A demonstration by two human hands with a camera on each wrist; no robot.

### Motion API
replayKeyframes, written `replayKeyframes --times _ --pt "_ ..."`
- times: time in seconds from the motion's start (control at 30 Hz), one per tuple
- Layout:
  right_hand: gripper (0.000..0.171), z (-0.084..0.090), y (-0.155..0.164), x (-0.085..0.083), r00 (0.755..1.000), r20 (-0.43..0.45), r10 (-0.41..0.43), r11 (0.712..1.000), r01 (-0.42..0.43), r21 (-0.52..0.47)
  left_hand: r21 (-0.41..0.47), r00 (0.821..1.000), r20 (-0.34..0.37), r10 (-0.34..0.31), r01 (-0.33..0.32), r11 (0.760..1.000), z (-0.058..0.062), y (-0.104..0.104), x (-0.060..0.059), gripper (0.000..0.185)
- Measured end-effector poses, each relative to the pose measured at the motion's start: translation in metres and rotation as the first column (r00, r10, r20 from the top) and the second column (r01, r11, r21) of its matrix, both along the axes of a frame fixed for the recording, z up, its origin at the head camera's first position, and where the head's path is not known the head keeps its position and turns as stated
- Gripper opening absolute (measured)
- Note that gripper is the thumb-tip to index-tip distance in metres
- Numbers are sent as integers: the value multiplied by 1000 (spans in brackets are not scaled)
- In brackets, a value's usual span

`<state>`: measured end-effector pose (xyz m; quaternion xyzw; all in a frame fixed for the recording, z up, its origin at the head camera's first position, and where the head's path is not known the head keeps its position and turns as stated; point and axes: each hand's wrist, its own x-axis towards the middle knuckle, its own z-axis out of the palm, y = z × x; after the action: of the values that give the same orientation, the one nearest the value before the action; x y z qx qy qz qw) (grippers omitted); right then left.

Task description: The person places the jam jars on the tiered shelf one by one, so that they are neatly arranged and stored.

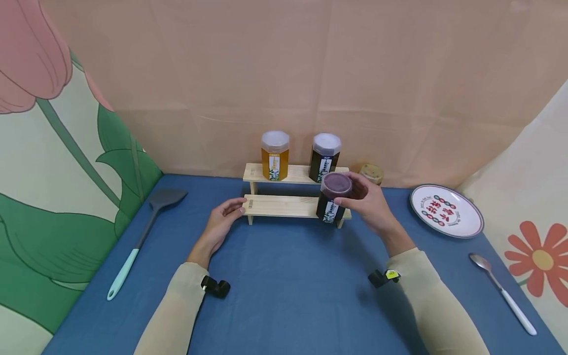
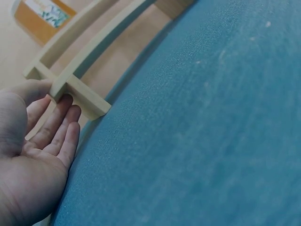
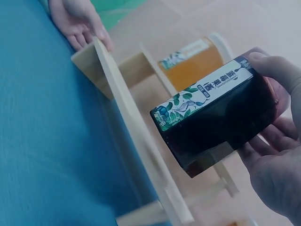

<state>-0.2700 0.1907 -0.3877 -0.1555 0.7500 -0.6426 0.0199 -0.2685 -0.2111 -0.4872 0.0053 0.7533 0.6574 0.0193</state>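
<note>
A two-tier wooden rack [image 1: 284,206] stands against the back cloth. My left hand [image 1: 222,221] pinches the left end of its lower board, thumb above and fingers below, as the left wrist view shows. With thumb and fingers around its upper part, my right hand [image 1: 370,203] holds a dark jam jar [image 3: 207,110] with a purple-looking lid at the right end of the lower board. In the head view the jar's base overlaps the board's front edge; whether they touch, I cannot tell. An amber jar [image 1: 275,157] and another dark jar [image 1: 325,158] occupy the upper board.
Behind my right hand, a jar with a yellowish lid [image 1: 372,172] is partly hidden. To the right lie a white plate [image 1: 448,229] with red print and a white-handled spoon [image 1: 503,293]. A grey spatula [image 1: 148,231] lies at left on the blue cloth [image 1: 284,286].
</note>
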Motion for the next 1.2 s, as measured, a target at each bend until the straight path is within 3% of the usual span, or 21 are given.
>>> replayKeyframes --times 0.27,0.67,0.9,1.2 --pt "71 -4 -34 -6 999 36 27 999 -27 22 13 1000 -2 -3 3 1000 1 0 2 39" --pt "70 -4 -74 -20 997 43 71 997 -70 -22 7 1000 -2 0 0 1000 1 -2 1 38" --pt "67 -5 -94 -26 991 7 137 988 -136 -76 12 1000 2 0 -1 1000 0 -1 2 38" --pt "67 -10 -114 -32 987 2 159 984 -159 -83 17 1000 -5 -6 6 1000 0 -1 1 38"
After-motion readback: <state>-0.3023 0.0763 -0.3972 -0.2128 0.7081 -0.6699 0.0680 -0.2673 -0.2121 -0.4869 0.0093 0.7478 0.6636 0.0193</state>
